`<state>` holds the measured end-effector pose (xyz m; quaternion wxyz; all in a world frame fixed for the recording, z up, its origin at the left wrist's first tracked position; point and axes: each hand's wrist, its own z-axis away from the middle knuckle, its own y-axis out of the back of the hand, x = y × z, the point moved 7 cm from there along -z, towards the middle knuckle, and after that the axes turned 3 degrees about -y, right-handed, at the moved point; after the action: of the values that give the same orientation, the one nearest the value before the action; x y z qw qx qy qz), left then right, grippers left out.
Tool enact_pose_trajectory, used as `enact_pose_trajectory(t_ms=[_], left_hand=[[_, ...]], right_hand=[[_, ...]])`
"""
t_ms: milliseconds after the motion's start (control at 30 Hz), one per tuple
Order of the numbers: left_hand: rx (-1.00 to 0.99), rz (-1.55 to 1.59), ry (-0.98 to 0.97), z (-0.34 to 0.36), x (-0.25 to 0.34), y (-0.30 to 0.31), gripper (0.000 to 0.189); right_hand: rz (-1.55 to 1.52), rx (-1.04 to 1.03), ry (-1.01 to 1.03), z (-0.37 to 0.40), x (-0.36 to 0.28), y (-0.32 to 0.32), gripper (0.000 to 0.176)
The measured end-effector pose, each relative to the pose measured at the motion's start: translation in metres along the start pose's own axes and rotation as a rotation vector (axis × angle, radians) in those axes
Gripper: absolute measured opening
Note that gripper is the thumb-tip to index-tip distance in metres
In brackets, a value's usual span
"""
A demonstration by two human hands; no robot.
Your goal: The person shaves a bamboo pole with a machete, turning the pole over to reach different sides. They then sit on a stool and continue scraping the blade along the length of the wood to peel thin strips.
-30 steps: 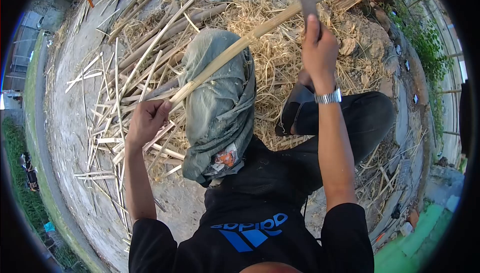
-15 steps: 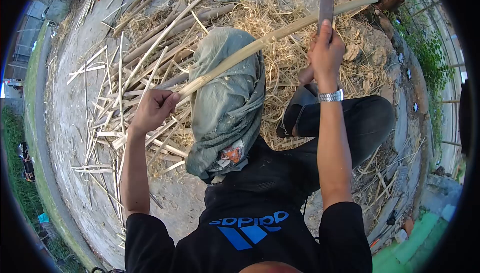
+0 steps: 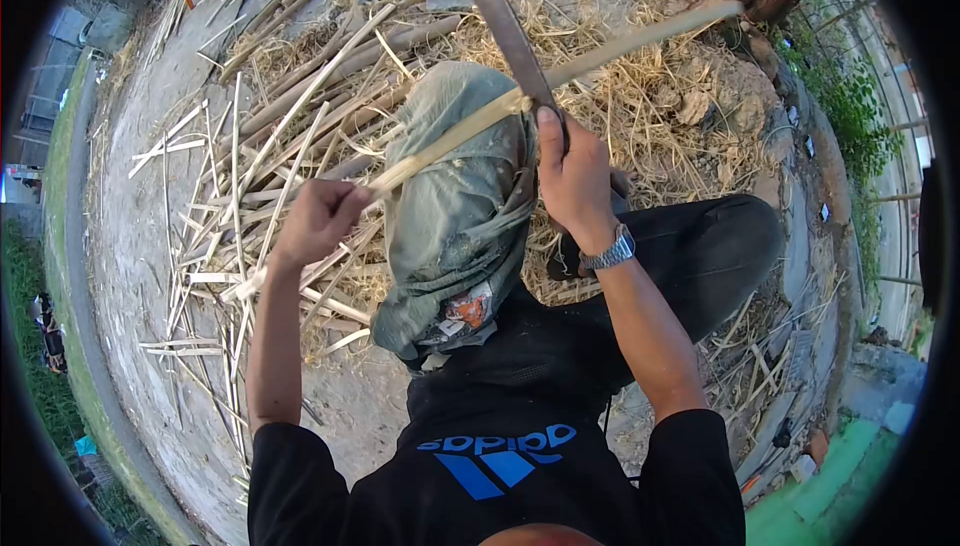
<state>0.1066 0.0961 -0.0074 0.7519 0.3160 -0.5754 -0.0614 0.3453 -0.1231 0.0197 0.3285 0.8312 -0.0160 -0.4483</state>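
I see the left hand [image 3: 318,218] with its grip closed around the near end of the bamboo pole [image 3: 640,39]. The pole lies slanted across the green cloth [image 3: 450,216] draped over the knee. The right hand [image 3: 572,171] has its grip closed on the machete [image 3: 495,16], whose blade touches the pole above the cloth. Split bamboo strips [image 3: 225,206] lie on the ground to the left.

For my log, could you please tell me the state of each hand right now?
Left hand: closed around the near end of the bamboo pole.
Right hand: closed around the handle of the long blade.
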Motion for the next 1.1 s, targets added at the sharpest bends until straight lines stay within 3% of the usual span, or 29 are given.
enact_pose_trajectory(t_ms=[33,100,133,200,300,333,400,467,533,600,667,700,800,867,1000,1100], left_hand=[[0.012,-0.104,-0.04,0.0,0.008,0.007,0.05],[-0.031,-0.092,0.011,-0.001,0.013,0.007,0.052],[-0.054,-0.09,0.019,0.002,0.012,0.007,0.053],[-0.034,-0.019,0.016,0.003,0.007,0.005,0.055],[0.017,-0.015,-0.028,-0.007,0.017,-0.011,0.055],[0.037,-0.018,-0.071,-0.012,0.021,-0.012,0.054],[0.033,-0.06,-0.07,-0.008,0.025,-0.006,0.053],[0.011,-0.096,-0.041,-0.006,0.017,0.003,0.052],[0.017,-0.083,-0.031,-0.003,0.015,0.002,0.051],[0.064,-0.094,0.043,-0.007,0.027,-0.011,0.048],[0.088,-0.252,-0.003,-0.013,0.047,-0.006,0.046],[0.095,-0.261,-0.017,-0.015,0.051,-0.003,0.046],[0.068,-0.319,0.049,0.005,0.049,0.001,0.034],[0.272,-0.596,-0.011,0.032,0.071,0.014,0.023],[0.496,-0.729,0.074,0.106,0.051,0.047,0.019],[0.687,-0.558,0.126,0.147,-0.001,0.082,0.051]], right_hand=[[-0.006,0.012,-0.007,0.002,0.001,0.007,0.05],[-0.236,-0.169,-0.246,-0.005,0.014,0.009,0.051],[-0.165,-0.129,-0.182,-0.015,0.016,0.023,0.051],[-0.182,-0.01,-0.358,-0.039,0.048,0.05,0.053],[-0.121,-0.142,-0.314,-0.014,0.03,0.006,0.052],[-0.097,-0.104,-0.064,0.009,-0.002,-0.011,0.05],[-0.26,-0.326,-0.186,0.022,-0.011,-0.015,0.049],[-0.18,-0.192,-0.168,0.003,-0.008,0.009,0.051],[-0.214,-0.062,-0.367,-0.023,0.03,0.035,0.053],[-0.271,-0.153,-0.42,-0.012,0.033,0.011,0.054],[-0.14,-0.141,-0.039,0.022,-0.014,-0.021,0.052],[-0.271,-0.315,-0.208,0.025,-0.005,-0.025,0.05],[-0.276,-0.244,-0.242,0.019,-0.001,-0.015,0.048],[-0.261,-0.226,-0.247,0.015,0.008,-0.005,0.047],[-0.201,-0.165,-0.346,0.012,0.042,0.016,0.049],[-0.153,-0.035,-0.362,-0.007,0.065,0.036,0.054]])
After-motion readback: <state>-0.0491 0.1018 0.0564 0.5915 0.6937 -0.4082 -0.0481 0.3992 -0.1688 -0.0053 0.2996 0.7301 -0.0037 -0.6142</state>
